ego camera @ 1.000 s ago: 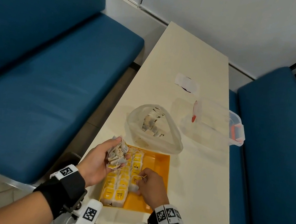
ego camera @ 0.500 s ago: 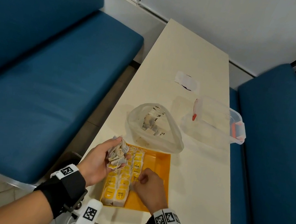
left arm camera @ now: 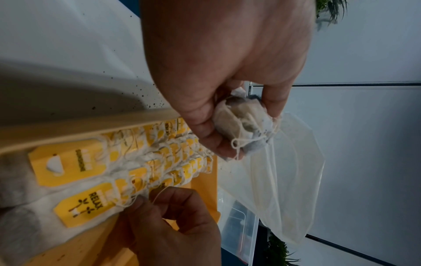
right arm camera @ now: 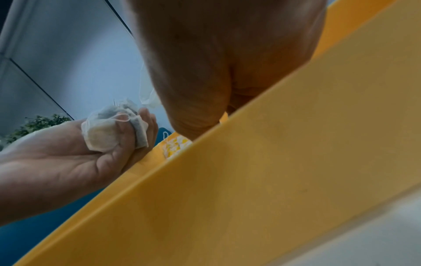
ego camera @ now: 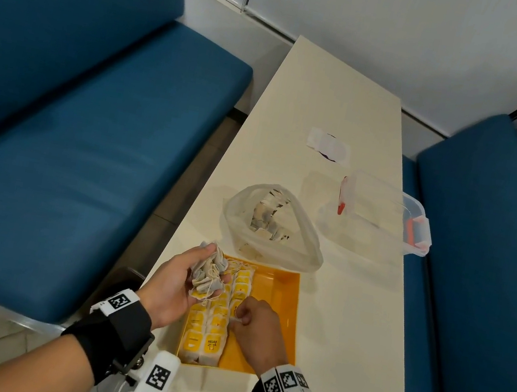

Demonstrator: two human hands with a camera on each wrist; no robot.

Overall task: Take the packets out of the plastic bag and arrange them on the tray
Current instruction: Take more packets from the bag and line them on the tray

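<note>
- The right hand (ego camera: 255, 325) sat low inside the tray, fingers curled, thumb and forefinger pinching a thin white string (left arm camera: 159, 195) at the near end of the rows. The pinch looked aimed at settling one packet into line rather than lifting it.
- The left hand (ego camera: 173, 287) hovered just over the tray's left edge, palm up, fingers closed round a bundle of packets (ego camera: 208, 272) with loose strings trailing. Held there, it probably served as a ready stock, so the right hand could draw from it without reaching back to the bag.
- The yellow tray (ego camera: 283, 288) lay at the near end of the table (ego camera: 325, 105). Its left half carried rows of packets (ego camera: 216, 324), overlapped like shingles so each yellow tag showed; one tag read RELAX. The right half was bare yellow floor, likely room for further rows.
- The plastic bag (ego camera: 305, 233) stood just beyond the tray's far edge, mouth open toward the person, with more packets (ego camera: 269, 218) visible inside, so the task seemed partly done.
- Farther right was a clear lidded container (ego camera: 382, 215) with red clips, and beyond it a small flat wrapper (ego camera: 328, 142).
- Blue benches (ego camera: 74, 132) flanked the table on both sides.
</note>
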